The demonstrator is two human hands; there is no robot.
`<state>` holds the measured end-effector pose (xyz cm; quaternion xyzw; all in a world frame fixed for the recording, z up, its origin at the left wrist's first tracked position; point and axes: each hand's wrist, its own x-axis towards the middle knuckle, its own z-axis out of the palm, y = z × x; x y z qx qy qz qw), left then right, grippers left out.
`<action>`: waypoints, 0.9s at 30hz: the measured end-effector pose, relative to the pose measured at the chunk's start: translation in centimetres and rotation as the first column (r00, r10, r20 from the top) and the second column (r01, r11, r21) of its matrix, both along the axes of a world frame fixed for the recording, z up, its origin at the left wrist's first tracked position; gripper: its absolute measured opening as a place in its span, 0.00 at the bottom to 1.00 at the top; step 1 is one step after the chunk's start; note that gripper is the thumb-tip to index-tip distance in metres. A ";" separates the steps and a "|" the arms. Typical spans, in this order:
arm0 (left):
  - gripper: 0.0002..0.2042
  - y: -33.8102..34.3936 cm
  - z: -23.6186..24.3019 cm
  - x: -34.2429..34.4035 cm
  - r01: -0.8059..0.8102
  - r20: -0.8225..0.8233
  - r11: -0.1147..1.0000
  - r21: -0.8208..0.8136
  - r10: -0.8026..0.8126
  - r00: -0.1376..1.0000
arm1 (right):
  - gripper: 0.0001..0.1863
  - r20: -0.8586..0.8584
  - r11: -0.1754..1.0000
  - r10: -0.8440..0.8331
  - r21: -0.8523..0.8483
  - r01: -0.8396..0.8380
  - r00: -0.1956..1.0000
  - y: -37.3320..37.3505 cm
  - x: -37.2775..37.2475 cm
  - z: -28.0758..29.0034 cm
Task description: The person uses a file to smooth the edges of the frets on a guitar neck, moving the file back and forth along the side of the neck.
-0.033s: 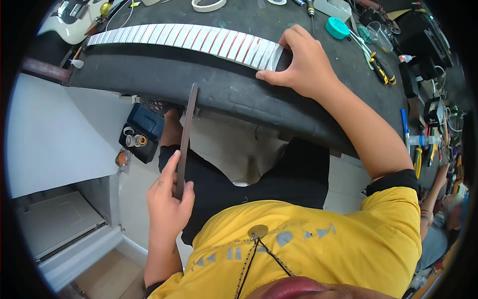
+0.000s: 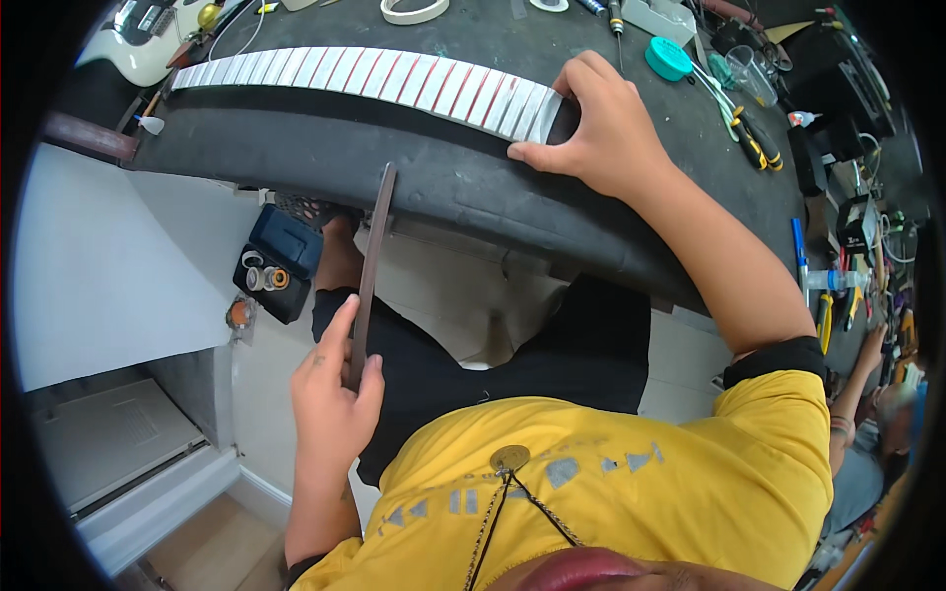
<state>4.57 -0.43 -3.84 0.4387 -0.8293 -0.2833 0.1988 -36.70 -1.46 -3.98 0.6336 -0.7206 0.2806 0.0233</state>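
A long guitar neck (image 2: 394, 81) lies along the near edge of the dark bench mat. Its fingerboard is masked with silvery-white tape, and many of its frets are marked red. At its right end my right hand (image 2: 596, 123) grips it, thumb on the near side and fingers over the far side. My left hand (image 2: 335, 394) is closed around the lower end of a slim, flat dark file (image 2: 374, 251). The file points up toward the bench edge, apart from the neck, its upper end overlapping the bench front in view.
A white guitar body (image 2: 133, 49) is at the far left. Tape (image 2: 414, 12), a teal round container (image 2: 668, 59) and yellow-black pliers (image 2: 754, 143) lie on the bench. Below sits an open black case (image 2: 276, 266). Another person's arm (image 2: 852, 394) shows at right.
The file's upper end has tipped very slightly to the right. My right hand stays on the end of the guitar neck.
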 end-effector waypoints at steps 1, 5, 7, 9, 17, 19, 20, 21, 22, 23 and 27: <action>0.32 -0.3 -0.7 -0.2 0.003 -0.016 1.000 -0.027 -0.003 1.000 | 0.37 -0.021 1.000 0.009 -0.025 -0.009 1.000 0.2 0.0 0.1; 0.32 -0.9 -2.0 -0.4 0.015 -0.027 0.997 -0.076 -0.017 1.000 | 0.36 -0.093 0.999 0.013 -0.049 -0.017 0.996 0.2 0.0 0.1; 0.32 -1.0 -2.4 -0.2 0.028 -0.009 0.992 -0.126 -0.029 1.000 | 0.36 -0.178 0.992 0.012 -0.123 -0.034 0.984 0.2 0.1 0.1; 0.31 -1.1 -2.6 0.0 0.019 -0.019 0.991 -0.131 -0.022 1.000 | 0.36 -0.202 0.991 0.013 -0.131 -0.040 0.979 0.2 0.2 0.3; 0.25 -1.3 -2.2 0.0 0.000 -0.010 0.993 -0.116 -0.001 1.000 | 0.38 -0.333 0.961 0.017 -0.254 -0.107 0.943 0.6 0.8 0.8; 0.25 -1.3 -2.2 -0.1 0.006 -0.012 0.993 -0.119 -0.008 1.000 | 0.38 -0.335 0.962 0.013 -0.253 -0.104 0.942 0.7 0.9 0.9; 0.25 -1.4 -2.3 -0.2 0.008 -0.015 0.992 -0.123 -0.010 1.000 | 0.38 -0.338 0.961 0.010 -0.257 -0.103 0.941 0.7 0.9 0.9; 0.25 -1.4 -2.5 -0.3 -0.004 -0.032 0.993 -0.121 0.000 0.999 | 0.38 -0.329 0.969 0.004 -0.233 -0.085 0.944 0.8 0.9 1.0; 0.25 -1.4 -2.6 -0.3 -0.016 -0.048 0.993 -0.118 0.010 0.999 | 0.38 -0.321 0.976 -0.003 -0.209 -0.068 0.947 0.8 0.9 1.0; 0.25 -1.5 -2.6 -0.3 -0.014 -0.049 0.993 -0.120 0.008 0.999 | 0.38 -0.321 0.975 -0.005 -0.211 -0.067 0.947 0.8 0.9 1.0; 0.24 -2.0 -2.3 -0.5 0.030 -0.059 0.993 -0.113 -0.037 0.998 | 0.37 -0.244 0.981 0.002 -0.186 -0.049 0.970 0.8 0.8 0.8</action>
